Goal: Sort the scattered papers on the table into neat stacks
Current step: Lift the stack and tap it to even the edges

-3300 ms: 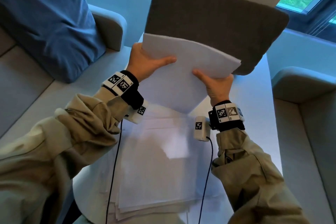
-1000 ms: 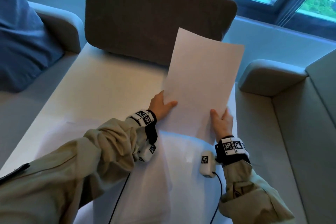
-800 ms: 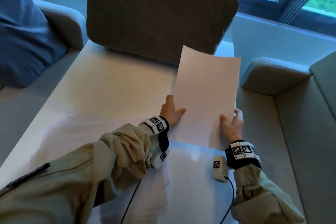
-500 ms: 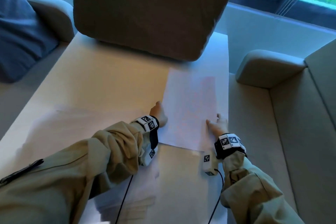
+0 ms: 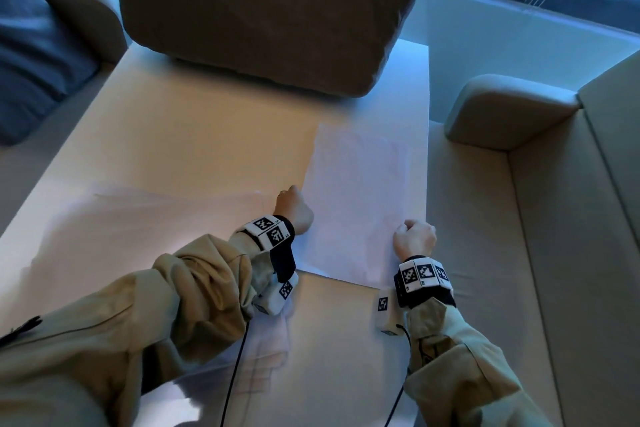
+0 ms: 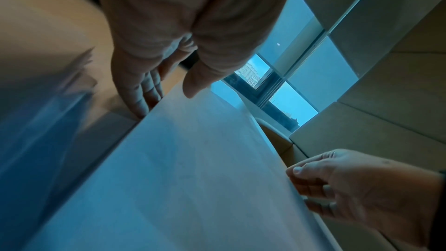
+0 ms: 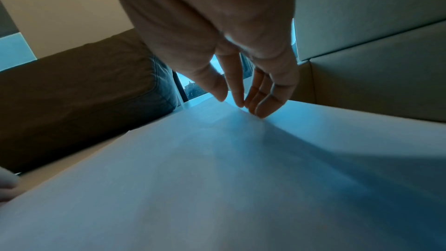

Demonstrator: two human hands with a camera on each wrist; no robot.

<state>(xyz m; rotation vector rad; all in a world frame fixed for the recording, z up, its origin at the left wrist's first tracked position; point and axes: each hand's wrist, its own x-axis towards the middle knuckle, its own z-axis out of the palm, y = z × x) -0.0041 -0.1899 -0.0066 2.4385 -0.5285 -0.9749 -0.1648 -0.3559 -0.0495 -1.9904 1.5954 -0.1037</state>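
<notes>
A neat stack of white papers (image 5: 360, 198) lies flat on the right side of the table (image 5: 190, 132). My left hand (image 5: 294, 211) is at the stack's left edge. In the left wrist view its straight fingers (image 6: 142, 93) touch the table beside that edge of the papers (image 6: 193, 159), and the thumb hovers over it. My right hand (image 5: 414, 237) is at the right edge, its fingertips (image 7: 255, 110) touching the sheet (image 7: 217, 178). Neither hand grips the paper. Loose scattered sheets (image 5: 156, 218) lie to the left and under my forearms.
A large brown cushion (image 5: 270, 10) stands on the table's far end, close behind the stack. Beige sofa seats with armrests (image 5: 502, 111) flank the table, and a blue cushion (image 5: 31, 45) lies at far left. The stack lies close to the table's right edge.
The papers, held upright in both hands a second ago, were lowered flat onto the table's right side. Both hands have let go and now sit at the stack's side edges.
</notes>
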